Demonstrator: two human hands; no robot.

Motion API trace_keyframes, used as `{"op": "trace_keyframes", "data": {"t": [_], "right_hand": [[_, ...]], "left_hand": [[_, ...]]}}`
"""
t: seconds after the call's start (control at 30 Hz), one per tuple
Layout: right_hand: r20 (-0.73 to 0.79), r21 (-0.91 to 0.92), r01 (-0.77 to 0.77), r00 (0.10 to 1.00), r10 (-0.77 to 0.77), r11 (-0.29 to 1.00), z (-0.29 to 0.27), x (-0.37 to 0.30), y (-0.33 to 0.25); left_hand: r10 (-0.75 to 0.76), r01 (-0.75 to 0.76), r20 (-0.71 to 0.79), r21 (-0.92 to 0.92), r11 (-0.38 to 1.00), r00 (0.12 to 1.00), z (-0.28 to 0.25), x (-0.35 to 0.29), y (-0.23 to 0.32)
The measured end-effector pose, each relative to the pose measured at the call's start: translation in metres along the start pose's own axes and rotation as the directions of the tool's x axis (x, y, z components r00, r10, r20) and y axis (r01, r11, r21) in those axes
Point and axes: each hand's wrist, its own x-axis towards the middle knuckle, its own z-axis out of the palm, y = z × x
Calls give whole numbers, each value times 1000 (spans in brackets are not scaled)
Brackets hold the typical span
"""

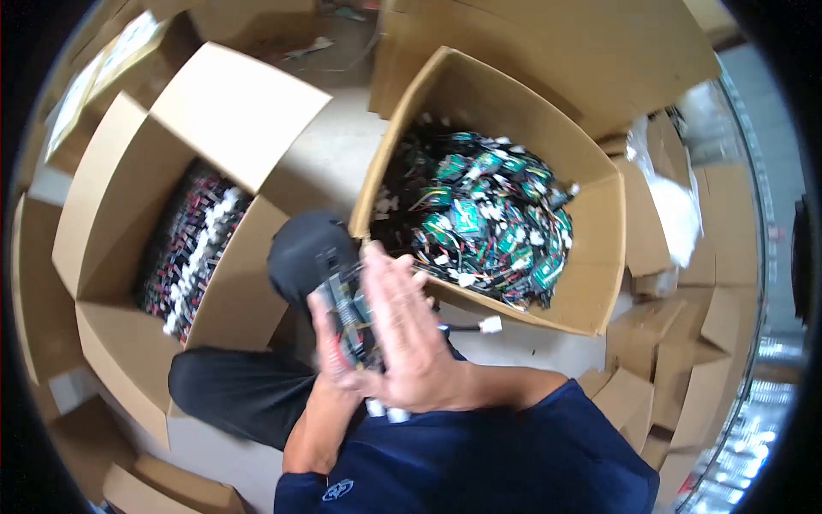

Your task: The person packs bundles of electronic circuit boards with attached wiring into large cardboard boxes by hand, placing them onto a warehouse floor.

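Note:
Between my two hands, in front of my chest, is a bundle of wired circuit boards (347, 313) with black, red and yellow leads. My left hand (328, 347) grips it from the left, blurred by motion. Pressed along its right side is my right hand (408, 338), palm inward with the fingers long and close together, so the bundle is squeezed between both palms. White connectors (387, 412) hang below my wrists, and another white plug (490, 325) sticks out to the right on a dark lead. Much of the bundle is hidden by my fingers.
Ahead stands a large open carton (599, 248) heaped with loose green circuit boards (467, 214) and tangled wires. To the left, another open carton (111, 214) holds packed rows of wired parts with white connectors (197, 257). Folded cardboard boxes (685, 343) crowd the right side.

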Motion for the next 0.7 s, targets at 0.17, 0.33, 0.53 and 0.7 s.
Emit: {"op": "trace_keyframes", "data": {"t": [0.17, 0.33, 0.53, 0.7], "right_hand": [[448, 448, -87, 883, -139, 890, -40, 29, 36], [-27, -39, -485, 874, 484, 874, -90, 59, 208], [134, -605, -93, 967, 217, 791, -13, 0, 356], [362, -546, 102, 924, 124, 832, 0, 2, 348]], "left_hand": [[151, -158, -44, -230, 960, 987, -43, -9, 22], [282, -229, 302, -199, 953, 910, -43, -16, 49], [318, -240, 293, -272, 932, 902, -74, -10, 56], [386, -370, 284, -109, 923, 878, -57, -25, 59]]}}
